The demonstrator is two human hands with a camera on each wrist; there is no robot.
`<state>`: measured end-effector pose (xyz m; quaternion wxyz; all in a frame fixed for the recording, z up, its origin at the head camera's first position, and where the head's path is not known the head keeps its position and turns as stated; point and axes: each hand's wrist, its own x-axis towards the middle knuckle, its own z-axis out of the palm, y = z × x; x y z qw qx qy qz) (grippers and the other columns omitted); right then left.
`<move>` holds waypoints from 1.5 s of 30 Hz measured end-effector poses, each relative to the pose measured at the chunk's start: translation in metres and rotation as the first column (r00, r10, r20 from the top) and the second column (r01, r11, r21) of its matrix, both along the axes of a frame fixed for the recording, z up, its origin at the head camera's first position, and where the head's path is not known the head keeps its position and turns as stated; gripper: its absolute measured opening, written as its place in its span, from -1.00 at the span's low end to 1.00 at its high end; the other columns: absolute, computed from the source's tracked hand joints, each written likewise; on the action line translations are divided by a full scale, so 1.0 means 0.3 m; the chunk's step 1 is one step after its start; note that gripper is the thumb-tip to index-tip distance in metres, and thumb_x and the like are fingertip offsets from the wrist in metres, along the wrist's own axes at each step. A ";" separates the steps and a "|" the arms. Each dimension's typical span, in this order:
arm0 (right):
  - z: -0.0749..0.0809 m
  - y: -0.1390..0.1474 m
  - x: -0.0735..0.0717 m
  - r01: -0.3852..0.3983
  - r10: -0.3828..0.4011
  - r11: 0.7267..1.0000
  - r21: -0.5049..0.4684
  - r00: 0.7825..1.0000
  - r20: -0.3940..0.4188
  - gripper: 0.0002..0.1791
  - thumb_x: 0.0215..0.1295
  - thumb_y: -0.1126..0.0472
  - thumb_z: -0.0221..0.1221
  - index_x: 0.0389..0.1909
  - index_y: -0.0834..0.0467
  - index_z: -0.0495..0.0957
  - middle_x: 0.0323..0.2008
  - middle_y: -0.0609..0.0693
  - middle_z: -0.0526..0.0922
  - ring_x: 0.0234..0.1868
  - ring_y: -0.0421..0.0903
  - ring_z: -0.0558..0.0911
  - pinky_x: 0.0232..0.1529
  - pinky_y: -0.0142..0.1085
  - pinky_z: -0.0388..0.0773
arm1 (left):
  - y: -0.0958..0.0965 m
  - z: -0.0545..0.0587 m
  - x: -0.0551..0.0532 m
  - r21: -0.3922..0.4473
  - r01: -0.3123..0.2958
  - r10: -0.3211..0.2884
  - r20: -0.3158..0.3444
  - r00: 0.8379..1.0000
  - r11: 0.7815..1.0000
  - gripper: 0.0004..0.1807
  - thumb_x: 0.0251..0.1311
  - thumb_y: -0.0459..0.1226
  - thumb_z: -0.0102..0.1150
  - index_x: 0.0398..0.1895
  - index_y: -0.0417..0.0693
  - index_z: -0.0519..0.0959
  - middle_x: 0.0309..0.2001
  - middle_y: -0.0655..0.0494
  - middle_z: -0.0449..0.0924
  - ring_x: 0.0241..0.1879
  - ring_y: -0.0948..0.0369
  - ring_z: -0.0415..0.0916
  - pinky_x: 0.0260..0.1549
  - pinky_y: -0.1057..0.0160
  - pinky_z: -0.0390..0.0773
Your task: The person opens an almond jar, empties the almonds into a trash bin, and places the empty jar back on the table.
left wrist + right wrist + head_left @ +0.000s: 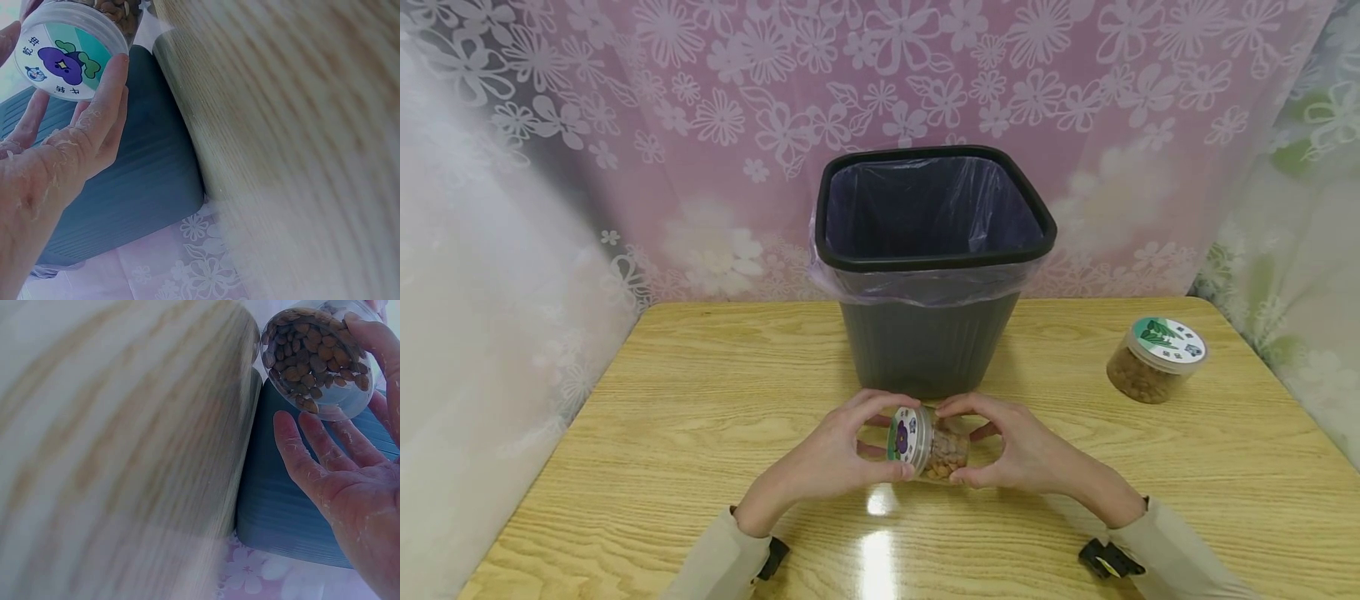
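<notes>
A clear plastic jar (946, 455) of brown nut-like pieces lies tilted on its side low over the table, its round lid facing left. On the lid (67, 59) is a purple vegetable picture on white and green. My left hand (842, 450) grips the jar at the lid end, thumb and fingers spread around the rim. At the base end, my right hand (1021, 442) holds the jar between thumb and fingers. Through the clear bottom, the brown pieces (315, 353) show in the right wrist view. The lid is on the jar.
Right behind the hands stands a dark bin (925, 350) lined with a thin translucent purple bag. A second jar (1153, 367) with a green and white lid sits at the right of the wooden table (700, 375). Flowered curtains (715, 167) hang behind.
</notes>
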<state>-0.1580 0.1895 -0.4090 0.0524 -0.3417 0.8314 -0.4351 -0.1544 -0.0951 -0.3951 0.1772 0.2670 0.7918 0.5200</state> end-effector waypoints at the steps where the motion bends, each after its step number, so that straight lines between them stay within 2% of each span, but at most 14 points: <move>1: 0.000 0.000 0.000 0.001 -0.001 1.000 0.001 1.000 0.001 -0.31 0.06 0.05 0.56 0.23 -0.09 0.50 0.25 -0.08 0.58 0.25 0.01 0.59 -0.01 -0.22 0.73 | 0.000 0.000 0.000 0.001 -0.002 0.002 0.003 1.000 1.000 -0.25 0.12 -0.13 0.51 0.39 0.41 0.41 0.31 0.22 0.35 0.30 0.01 0.45 0.01 0.27 0.70; 10: 0.002 0.002 -0.003 0.000 0.000 1.000 0.007 1.000 0.012 -0.31 0.07 0.04 0.55 0.23 -0.08 0.50 0.26 -0.08 0.57 0.27 0.00 0.58 0.00 -0.23 0.72 | 0.001 0.006 0.000 -0.010 -0.014 0.014 0.017 1.000 1.000 -0.23 0.12 -0.11 0.51 0.42 0.35 0.39 0.34 0.18 0.35 0.30 -0.01 0.46 -0.04 0.35 0.70; 27: 0.003 0.001 -0.003 -0.005 0.005 1.000 0.014 1.000 0.016 -0.31 0.08 0.05 0.54 0.24 -0.03 0.50 0.28 -0.06 0.56 0.28 0.04 0.58 0.01 -0.22 0.72 | -0.002 0.009 -0.005 -0.076 -0.040 0.041 0.011 0.999 0.996 -0.25 0.15 -0.01 0.47 0.42 0.38 0.38 0.36 0.18 0.36 0.26 0.02 0.49 -0.06 0.37 0.68; 40: -0.001 0.001 -0.004 -0.003 0.003 1.000 0.016 1.000 0.003 -0.31 0.07 0.04 0.55 0.23 -0.03 0.50 0.27 -0.06 0.57 0.27 0.04 0.58 0.00 -0.23 0.73 | -0.001 0.009 -0.004 -0.131 -0.055 0.052 -0.022 0.998 0.990 -0.26 0.19 0.06 0.41 0.45 0.36 0.36 0.37 0.18 0.38 0.20 0.06 0.53 -0.06 0.38 0.67; 45: 0.000 0.002 -0.002 -0.005 0.005 1.000 0.018 1.000 0.002 -0.30 0.07 0.05 0.55 0.24 -0.01 0.50 0.28 -0.05 0.57 0.27 0.06 0.58 0.01 -0.17 0.73 | 0.001 0.011 -0.003 -0.150 -0.062 0.058 -0.030 0.998 0.987 -0.26 0.22 0.10 0.37 0.46 0.32 0.36 0.35 0.17 0.40 0.16 0.07 0.54 -0.07 0.36 0.67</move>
